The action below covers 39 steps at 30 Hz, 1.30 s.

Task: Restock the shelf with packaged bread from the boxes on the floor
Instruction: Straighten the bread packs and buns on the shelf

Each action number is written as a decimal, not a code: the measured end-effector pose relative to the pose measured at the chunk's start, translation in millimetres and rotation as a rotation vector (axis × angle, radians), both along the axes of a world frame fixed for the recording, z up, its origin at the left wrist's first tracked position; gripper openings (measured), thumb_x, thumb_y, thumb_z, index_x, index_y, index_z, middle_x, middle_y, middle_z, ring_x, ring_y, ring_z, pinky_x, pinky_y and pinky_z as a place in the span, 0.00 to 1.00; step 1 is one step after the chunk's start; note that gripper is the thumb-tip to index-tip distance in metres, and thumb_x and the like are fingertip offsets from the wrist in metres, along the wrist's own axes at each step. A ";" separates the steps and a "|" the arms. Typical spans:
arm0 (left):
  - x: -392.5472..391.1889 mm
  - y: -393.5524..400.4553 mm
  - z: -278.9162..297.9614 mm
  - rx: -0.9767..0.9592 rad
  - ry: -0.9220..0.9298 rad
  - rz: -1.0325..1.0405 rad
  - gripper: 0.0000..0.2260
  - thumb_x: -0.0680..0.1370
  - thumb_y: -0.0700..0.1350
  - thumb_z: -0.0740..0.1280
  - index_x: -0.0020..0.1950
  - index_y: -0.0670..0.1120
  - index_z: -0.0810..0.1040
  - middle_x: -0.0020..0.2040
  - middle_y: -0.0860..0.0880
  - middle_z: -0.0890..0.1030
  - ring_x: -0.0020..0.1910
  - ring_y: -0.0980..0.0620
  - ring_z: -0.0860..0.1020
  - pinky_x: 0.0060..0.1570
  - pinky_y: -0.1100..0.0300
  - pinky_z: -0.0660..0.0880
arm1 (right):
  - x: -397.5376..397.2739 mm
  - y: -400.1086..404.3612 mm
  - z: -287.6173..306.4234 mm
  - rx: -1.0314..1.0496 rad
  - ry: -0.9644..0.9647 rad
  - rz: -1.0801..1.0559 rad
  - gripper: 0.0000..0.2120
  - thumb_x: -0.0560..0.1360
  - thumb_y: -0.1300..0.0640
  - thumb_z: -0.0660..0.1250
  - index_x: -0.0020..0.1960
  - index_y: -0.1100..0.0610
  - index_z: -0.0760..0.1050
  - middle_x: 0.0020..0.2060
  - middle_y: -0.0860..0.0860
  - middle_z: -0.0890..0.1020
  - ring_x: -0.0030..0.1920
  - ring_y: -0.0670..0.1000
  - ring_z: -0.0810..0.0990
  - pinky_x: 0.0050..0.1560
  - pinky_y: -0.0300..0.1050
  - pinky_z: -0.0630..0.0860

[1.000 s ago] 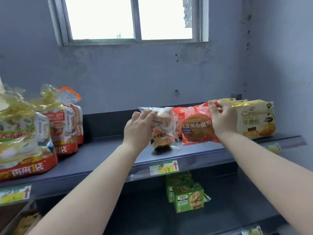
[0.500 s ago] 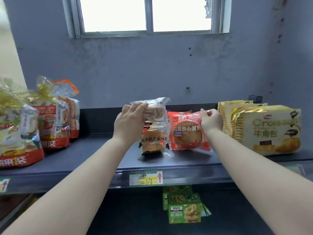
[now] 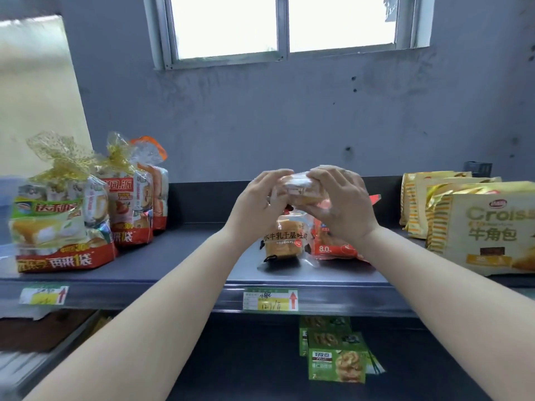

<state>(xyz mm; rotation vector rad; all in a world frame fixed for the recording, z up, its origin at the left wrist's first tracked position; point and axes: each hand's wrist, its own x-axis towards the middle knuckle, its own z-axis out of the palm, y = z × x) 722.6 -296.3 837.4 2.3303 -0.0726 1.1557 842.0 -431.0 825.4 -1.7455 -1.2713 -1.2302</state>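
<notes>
Both hands, left hand and right hand, grip 1 clear bread packet, apparently atop another, above the shelf.

Yellow croissant bag reads "Crois" and "牛角包". Clear toast pack reads "水牛乳千层吐司". Red bread pack shows "8.0".

A single head-worn wide-angle camera faces the shelf head-on at arm's length, looking slightly down; both forearms reach in from the bottom edge, the window above the hands, wall behind.
</notes>
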 end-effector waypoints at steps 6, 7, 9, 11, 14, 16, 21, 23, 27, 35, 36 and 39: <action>-24.4 22.9 -10.7 -0.252 0.060 -0.129 0.22 0.67 0.61 0.67 0.58 0.55 0.70 0.54 0.54 0.76 0.42 0.62 0.75 0.44 0.68 0.74 | -23.0 6.8 4.1 -0.020 0.678 0.159 0.20 0.69 0.43 0.72 0.52 0.57 0.77 0.42 0.50 0.81 0.44 0.52 0.79 0.44 0.44 0.75; -23.8 25.2 -16.5 -0.241 0.094 -0.102 0.21 0.69 0.58 0.70 0.58 0.56 0.70 0.54 0.53 0.77 0.43 0.60 0.76 0.44 0.65 0.75 | -22.2 9.7 0.3 -0.017 0.727 0.198 0.19 0.70 0.43 0.71 0.51 0.57 0.77 0.43 0.51 0.81 0.45 0.52 0.80 0.45 0.46 0.76; -20.9 26.6 -27.2 -0.230 0.122 -0.063 0.17 0.72 0.50 0.72 0.58 0.54 0.70 0.51 0.53 0.77 0.43 0.57 0.75 0.42 0.64 0.73 | -22.7 15.1 -9.7 -0.031 0.795 0.196 0.21 0.71 0.41 0.68 0.51 0.58 0.75 0.46 0.54 0.82 0.48 0.55 0.81 0.47 0.48 0.77; -18.6 26.4 -37.0 -0.251 0.133 -0.044 0.14 0.74 0.47 0.71 0.55 0.52 0.71 0.47 0.53 0.77 0.40 0.56 0.74 0.41 0.64 0.73 | -24.8 19.2 -21.1 -0.111 0.819 0.118 0.27 0.72 0.38 0.64 0.57 0.61 0.73 0.52 0.56 0.80 0.51 0.55 0.79 0.47 0.46 0.74; -13.9 31.4 -54.8 -0.292 0.218 -0.001 0.12 0.74 0.47 0.71 0.53 0.50 0.71 0.47 0.50 0.77 0.38 0.53 0.74 0.43 0.59 0.74 | -29.4 20.5 -36.4 -0.288 0.813 -0.078 0.32 0.74 0.35 0.59 0.66 0.60 0.65 0.60 0.56 0.77 0.56 0.55 0.77 0.50 0.49 0.76; -11.1 34.4 -66.5 -0.284 0.290 0.052 0.11 0.74 0.48 0.71 0.51 0.50 0.71 0.45 0.51 0.76 0.37 0.55 0.73 0.41 0.60 0.73 | -31.3 18.2 -44.0 -0.323 0.852 -0.103 0.35 0.73 0.35 0.60 0.68 0.59 0.61 0.61 0.56 0.76 0.56 0.55 0.77 0.48 0.50 0.77; -9.7 32.7 -74.1 -0.358 0.276 0.079 0.08 0.75 0.49 0.70 0.48 0.47 0.73 0.38 0.52 0.75 0.37 0.54 0.73 0.38 0.63 0.70 | -36.8 10.5 -56.7 -0.265 0.793 0.021 0.33 0.68 0.38 0.69 0.63 0.56 0.63 0.51 0.49 0.76 0.50 0.50 0.76 0.49 0.48 0.76; -11.6 32.3 -73.0 -0.367 0.291 0.062 0.09 0.75 0.49 0.70 0.47 0.47 0.73 0.37 0.51 0.75 0.35 0.55 0.73 0.36 0.63 0.70 | -35.5 8.3 -59.5 -0.242 0.800 0.041 0.32 0.68 0.39 0.69 0.63 0.57 0.66 0.50 0.49 0.78 0.49 0.51 0.77 0.50 0.50 0.78; -14.4 35.7 -73.8 -0.346 0.314 0.082 0.13 0.74 0.53 0.70 0.49 0.46 0.73 0.39 0.49 0.77 0.37 0.52 0.75 0.39 0.59 0.72 | -30.7 7.6 -58.9 -0.300 0.808 -0.018 0.29 0.70 0.36 0.66 0.62 0.55 0.70 0.50 0.49 0.80 0.48 0.49 0.78 0.47 0.49 0.79; -18.8 29.6 -71.0 -0.207 0.115 0.307 0.28 0.71 0.57 0.71 0.65 0.47 0.67 0.57 0.50 0.73 0.54 0.49 0.74 0.50 0.56 0.73 | -42.7 10.6 -56.0 -0.228 0.737 -0.128 0.33 0.68 0.37 0.68 0.63 0.56 0.64 0.56 0.51 0.78 0.51 0.50 0.78 0.43 0.46 0.78; -20.0 27.1 -66.6 -0.162 0.045 0.327 0.28 0.71 0.56 0.71 0.65 0.46 0.67 0.59 0.49 0.72 0.57 0.49 0.72 0.51 0.58 0.71 | -45.4 8.3 -54.6 -0.196 0.724 -0.115 0.33 0.68 0.37 0.69 0.63 0.56 0.63 0.56 0.51 0.77 0.49 0.49 0.76 0.42 0.44 0.78; -20.9 11.9 -49.2 -0.067 -0.164 0.296 0.24 0.71 0.53 0.70 0.62 0.42 0.71 0.59 0.45 0.73 0.58 0.48 0.70 0.52 0.61 0.64 | -53.5 -2.6 -50.6 -0.112 0.689 -0.088 0.32 0.69 0.41 0.70 0.64 0.55 0.62 0.58 0.51 0.75 0.50 0.46 0.73 0.48 0.45 0.77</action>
